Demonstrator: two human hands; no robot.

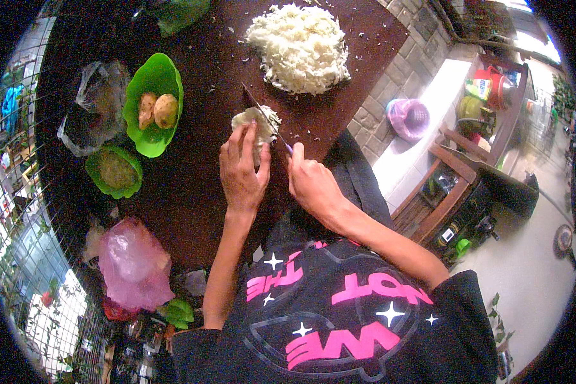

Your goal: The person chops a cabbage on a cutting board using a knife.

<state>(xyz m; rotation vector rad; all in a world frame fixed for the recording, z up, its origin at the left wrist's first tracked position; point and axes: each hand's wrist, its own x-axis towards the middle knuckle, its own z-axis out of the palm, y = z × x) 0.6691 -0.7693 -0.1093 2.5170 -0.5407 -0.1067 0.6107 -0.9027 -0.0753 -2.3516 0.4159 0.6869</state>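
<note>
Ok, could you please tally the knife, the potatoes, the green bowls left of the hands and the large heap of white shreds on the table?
Knife: 1
Potatoes: 2
Green bowls: 2
Large heap of white shreds: 1
Total: 6

single fisheye head cam, aimed steeply down past the wearer's black shirt (339,307) at lower center, table (371,45) pretty near, across upper middle
</note>
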